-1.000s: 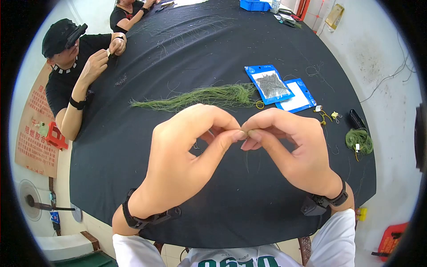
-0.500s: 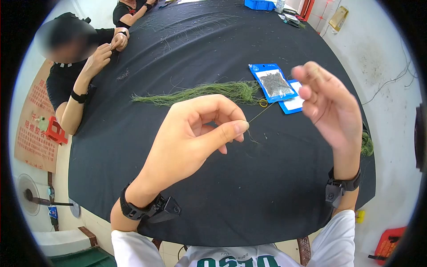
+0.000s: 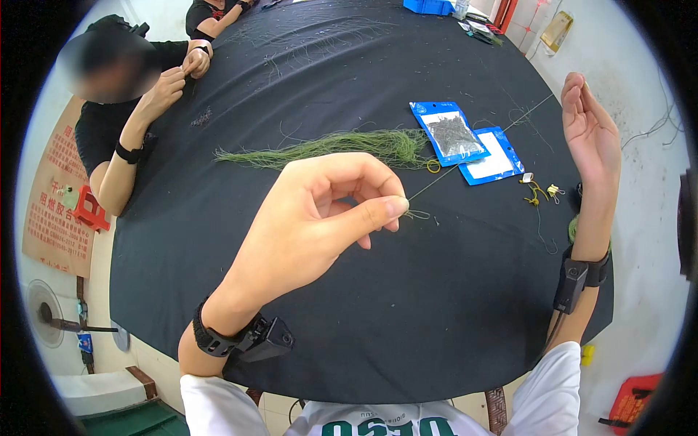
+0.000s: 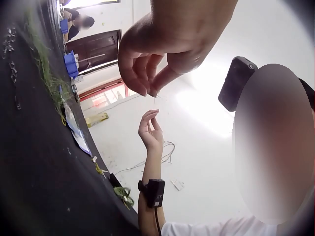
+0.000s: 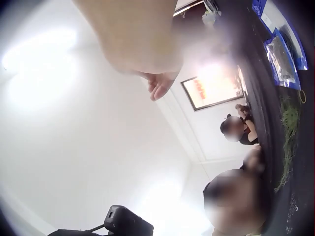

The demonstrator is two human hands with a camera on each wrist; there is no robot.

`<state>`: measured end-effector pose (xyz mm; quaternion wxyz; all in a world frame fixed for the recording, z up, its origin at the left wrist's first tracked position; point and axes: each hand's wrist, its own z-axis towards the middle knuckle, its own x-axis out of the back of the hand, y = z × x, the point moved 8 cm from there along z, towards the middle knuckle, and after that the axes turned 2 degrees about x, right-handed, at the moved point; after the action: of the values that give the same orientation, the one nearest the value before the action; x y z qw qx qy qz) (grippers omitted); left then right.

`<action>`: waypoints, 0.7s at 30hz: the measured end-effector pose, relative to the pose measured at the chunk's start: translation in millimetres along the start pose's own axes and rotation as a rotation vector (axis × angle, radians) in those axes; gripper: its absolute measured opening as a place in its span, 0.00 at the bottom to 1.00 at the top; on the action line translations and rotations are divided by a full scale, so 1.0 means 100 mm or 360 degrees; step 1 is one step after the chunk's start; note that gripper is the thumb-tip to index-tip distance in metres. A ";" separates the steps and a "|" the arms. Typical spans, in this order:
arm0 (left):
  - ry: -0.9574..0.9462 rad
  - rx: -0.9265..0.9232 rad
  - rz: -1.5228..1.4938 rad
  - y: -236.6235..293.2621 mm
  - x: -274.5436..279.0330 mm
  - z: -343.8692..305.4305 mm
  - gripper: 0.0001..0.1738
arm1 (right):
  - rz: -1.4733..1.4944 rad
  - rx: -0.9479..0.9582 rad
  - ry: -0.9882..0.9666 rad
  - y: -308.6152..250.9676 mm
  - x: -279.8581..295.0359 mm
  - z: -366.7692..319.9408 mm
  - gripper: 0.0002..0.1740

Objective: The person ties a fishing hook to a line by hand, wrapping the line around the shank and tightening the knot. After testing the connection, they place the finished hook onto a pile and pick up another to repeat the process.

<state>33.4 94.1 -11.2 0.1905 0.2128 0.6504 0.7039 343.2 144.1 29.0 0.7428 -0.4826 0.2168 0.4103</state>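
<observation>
My left hand (image 3: 305, 218) pinches a thin green line (image 3: 436, 182) between thumb and forefinger, and a small loose loop of it sticks out below the fingertips. From there the line runs taut up and right, over the blue bags, toward my raised right hand (image 3: 595, 138). In the left wrist view the right hand (image 4: 150, 132) has bent fingers drawn together, with the line reaching its fingertips. On the black cloth beyond the left hand lies a long bundle of green line (image 3: 327, 154). The right wrist view hides most of that hand's fingers.
One blue bag of small dark pieces (image 3: 451, 134) overlaps another blue-edged bag (image 3: 498, 161). Yellow clips (image 3: 554, 192) lie at the right on the black-covered table (image 3: 407, 312). A person in black (image 3: 98, 145) sits at the left; a blue bin (image 3: 423, 6) stands at the far end.
The hands were together at the fingertips; my right hand has moved away up and right, drawing the line out straight. My left hand stays near the middle, still pinching.
</observation>
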 end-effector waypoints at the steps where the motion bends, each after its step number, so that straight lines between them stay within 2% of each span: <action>1: 0.0000 0.0003 0.0004 0.00 0.00 0.00 0.05 | -0.0006 0.0025 0.0012 -0.04 0.03 0.01 0.17; 10: 0.0013 0.0028 0.0021 -0.01 0.02 0.00 0.05 | -0.0114 0.0229 0.0167 -0.42 0.26 0.01 0.16; 19: -0.0006 0.0018 0.0058 -0.02 -0.01 0.00 0.04 | -0.0288 0.0358 0.0250 -0.52 0.30 -0.02 0.16; 21: -0.0019 0.0010 0.0051 -0.01 -0.02 0.00 0.04 | -0.0457 0.0508 0.0511 -0.56 0.32 -0.04 0.16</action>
<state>35.0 93.1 -12.4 0.1823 0.2280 0.6479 0.7036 407.6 142.2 33.8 0.8161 -0.4442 0.3232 0.1795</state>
